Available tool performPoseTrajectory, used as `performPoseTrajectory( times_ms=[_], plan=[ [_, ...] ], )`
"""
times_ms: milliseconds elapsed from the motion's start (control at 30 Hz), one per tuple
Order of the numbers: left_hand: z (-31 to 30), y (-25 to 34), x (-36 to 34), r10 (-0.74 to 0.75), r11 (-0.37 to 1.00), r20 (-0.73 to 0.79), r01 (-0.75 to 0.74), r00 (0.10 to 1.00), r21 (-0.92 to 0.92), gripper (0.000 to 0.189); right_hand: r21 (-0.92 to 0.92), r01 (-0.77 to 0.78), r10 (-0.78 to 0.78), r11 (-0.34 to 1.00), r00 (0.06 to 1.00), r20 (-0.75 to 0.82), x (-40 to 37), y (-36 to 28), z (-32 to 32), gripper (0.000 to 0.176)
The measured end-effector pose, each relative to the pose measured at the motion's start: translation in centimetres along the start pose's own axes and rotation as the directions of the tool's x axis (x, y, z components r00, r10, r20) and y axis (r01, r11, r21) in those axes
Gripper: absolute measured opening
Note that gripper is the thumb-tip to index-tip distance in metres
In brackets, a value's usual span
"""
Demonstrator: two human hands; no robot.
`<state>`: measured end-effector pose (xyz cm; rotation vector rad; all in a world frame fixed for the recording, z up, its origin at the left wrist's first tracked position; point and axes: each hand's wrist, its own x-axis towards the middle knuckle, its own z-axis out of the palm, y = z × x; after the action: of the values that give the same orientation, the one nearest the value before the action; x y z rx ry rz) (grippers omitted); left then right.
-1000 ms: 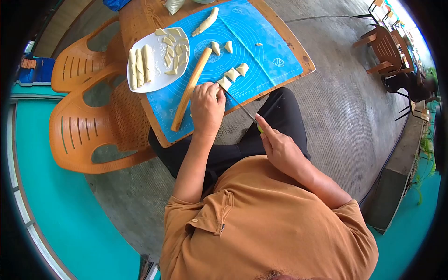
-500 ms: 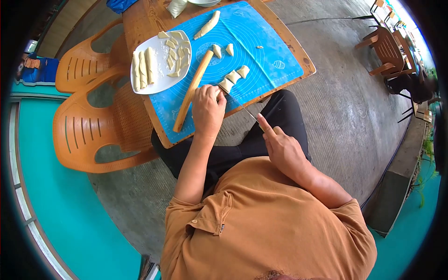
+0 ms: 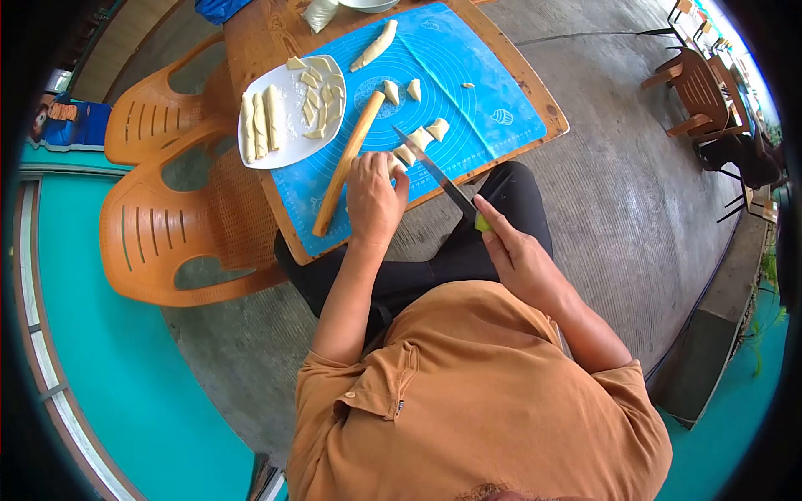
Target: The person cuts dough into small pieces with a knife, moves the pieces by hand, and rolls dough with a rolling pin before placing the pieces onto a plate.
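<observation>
My right hand (image 3: 520,255) is closed round the green handle of a knife (image 3: 444,182), whose blade points up and left over the cut dough pieces (image 3: 420,139). My left hand (image 3: 376,190) is closed on a piece of dough (image 3: 394,167) at the mat's near edge. Left of that hand a wooden rolling pin (image 3: 349,163) lies slanted on the blue mat (image 3: 493,92). Two small dough pieces (image 3: 391,92) sit near the mat's middle, and a longer dough roll (image 3: 375,45) lies towards its far edge.
A white plate (image 3: 289,150) with dough rolls and small pieces stands on the left of the wooden table (image 3: 251,42). A white bag (image 3: 319,13) and a bowl (image 3: 368,4) are at the far edge. Orange chairs (image 3: 188,225) stand to the left.
The knife has lifted and turned, so its blade now shows broadside above the dough pieces. My right hand has shifted slightly right and down. My left hand stays almost where it was.
</observation>
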<state>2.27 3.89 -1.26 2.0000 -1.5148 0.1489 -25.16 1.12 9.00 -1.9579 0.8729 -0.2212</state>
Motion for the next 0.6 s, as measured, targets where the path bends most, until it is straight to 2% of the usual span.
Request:
performPoseTrajectory(
  times_ms=[67,100,200,233,333,367,467,600],
  plan=[
    [0.2,-0.1,0.1,0.014,1.0,-0.023,-0.014,1.0,-0.008,0.025,-0.006,-0.096,0.096,0.995,0.995,-0.001,0.1,-0.3,-0.6,0.056],
    [-0.1,0.2,0.4,0.004,1.0,0.01,-0.004,1.0,0.028,0.031,-0.006,-0.091,0.091,0.996,0.996,0.003,0.3,0.0,-0.9,0.056],
    [-0.3,0.4,0.9,-0.034,0.996,0.095,0.025,0.995,0.089,0.043,-0.055,-0.019,0.007,0.998,0.977,-0.214,0.9,2.0,-2.2,0.054],
    [-0.3,0.4,1.1,-0.062,0.992,0.149,0.045,0.987,0.116,0.05,-0.056,-0.015,0.003,0.998,0.977,-0.215,1.3,2.6,-2.7,0.054],
    [-0.1,0.5,1.7,-0.082,0.991,0.179,0.06,0.98,0.122,0.049,-0.312,0.022,-0.142,0.95,0.918,-0.37,3.3,4.5,-4.1,0.058],
    [-0.1,0.6,1.9,-0.082,0.99,0.176,0.06,0.981,0.124,0.049,-0.312,0.025,-0.146,0.95,0.918,-0.37,4.4,5.3,-4.6,0.058],
    [0.2,0.8,2.2,-0.031,0.993,0.133,0.016,0.991,0.117,0.043,-0.465,-0.086,-0.132,0.881,0.9,-0.416,8.2,7.6,-6.4,0.064],
    [0.7,0.7,2.2,-0.018,0.996,0.128,0.006,0.992,0.093,0.037,-0.532,-0.034,-0.242,0.846,0.865,-0.44,13.8,10.2,-7.8,0.066]
  ],
)
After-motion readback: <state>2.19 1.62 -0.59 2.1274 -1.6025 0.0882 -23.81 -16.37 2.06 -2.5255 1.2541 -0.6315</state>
